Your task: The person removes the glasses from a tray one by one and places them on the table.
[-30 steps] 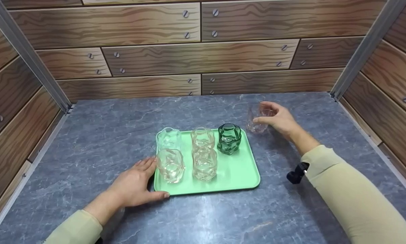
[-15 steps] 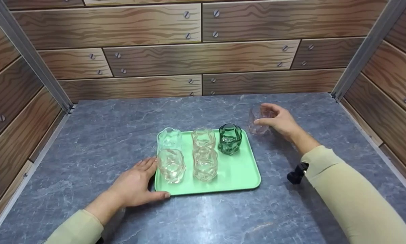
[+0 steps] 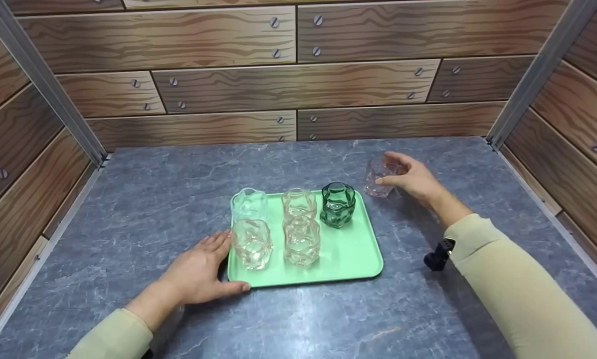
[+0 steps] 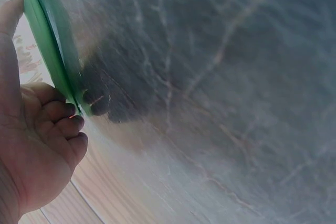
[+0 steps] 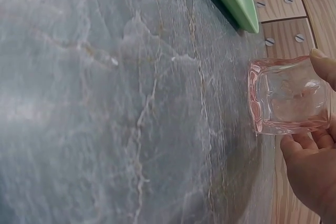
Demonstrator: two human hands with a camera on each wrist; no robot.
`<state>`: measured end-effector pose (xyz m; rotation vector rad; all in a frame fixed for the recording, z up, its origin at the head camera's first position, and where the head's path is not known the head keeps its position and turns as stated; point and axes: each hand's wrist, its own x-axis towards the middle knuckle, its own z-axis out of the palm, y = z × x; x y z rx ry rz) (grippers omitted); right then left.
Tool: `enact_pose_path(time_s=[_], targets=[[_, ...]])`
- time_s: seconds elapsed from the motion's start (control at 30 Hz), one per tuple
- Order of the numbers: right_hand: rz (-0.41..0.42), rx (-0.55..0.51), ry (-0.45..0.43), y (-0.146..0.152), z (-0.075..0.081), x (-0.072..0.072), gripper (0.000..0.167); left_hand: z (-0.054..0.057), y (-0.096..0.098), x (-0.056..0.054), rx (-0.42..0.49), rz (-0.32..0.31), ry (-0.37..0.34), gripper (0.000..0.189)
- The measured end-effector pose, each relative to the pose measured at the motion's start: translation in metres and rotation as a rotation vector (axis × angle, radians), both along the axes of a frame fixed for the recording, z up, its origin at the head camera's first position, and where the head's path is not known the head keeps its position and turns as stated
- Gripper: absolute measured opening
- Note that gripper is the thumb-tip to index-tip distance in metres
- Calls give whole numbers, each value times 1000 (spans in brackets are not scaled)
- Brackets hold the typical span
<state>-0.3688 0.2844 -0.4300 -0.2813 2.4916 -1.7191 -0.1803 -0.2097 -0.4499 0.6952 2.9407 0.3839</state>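
The right hand (image 3: 414,180) curves its thumb and fingers round a pink glass (image 5: 289,97), thumb on one side and fingertips on the other, parted by the glass's width. The glass sits in the right half of the head view, beyond the upper right corner of the tray (image 3: 348,254), and appears to rest on the table (image 3: 298,319). It stands upright, mouth up and long axis vertical; in the right wrist view that axis runs sideways, thick base to the left.

The left hand (image 3: 201,271) is spread wide at the tray's lower left corner, its thumb at the near edge and its fingers against the left side.

The green tray bears five upright glasses, mouths up: an aqua glass (image 3: 249,203) upper left, a clear glass (image 3: 252,244) lower left, a rear peach glass (image 3: 298,202) and a front peach glass (image 3: 301,243) mid-tray, and a dark green glass (image 3: 338,205) upper right. Plank-patterned walls (image 3: 223,37) fill the top of the frame.
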Motion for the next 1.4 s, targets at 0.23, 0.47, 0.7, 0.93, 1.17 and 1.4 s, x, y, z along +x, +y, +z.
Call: enact_pose_path(time_s=[0.23, 0.47, 0.7, 0.93, 1.17, 1.4], targets=[[26, 25, 13, 3, 1, 2, 97, 0, 1, 0, -2, -2, 0, 121], [37, 20, 6, 7, 11, 8, 101, 0, 2, 1, -2, 3, -7, 120], [7, -10, 66, 6, 34, 17, 98, 0, 1, -1, -17, 16, -25, 121], [9, -64, 178, -12, 52, 31, 89, 0, 1, -2, -28, 10, -25, 122], [60, -125, 212, -40, 57, 45, 86, 0, 1, -1, -28, 17, -34, 121], [123, -148, 216, -62, 50, 54, 85, 0, 1, 0, -22, 7, -18, 121]])
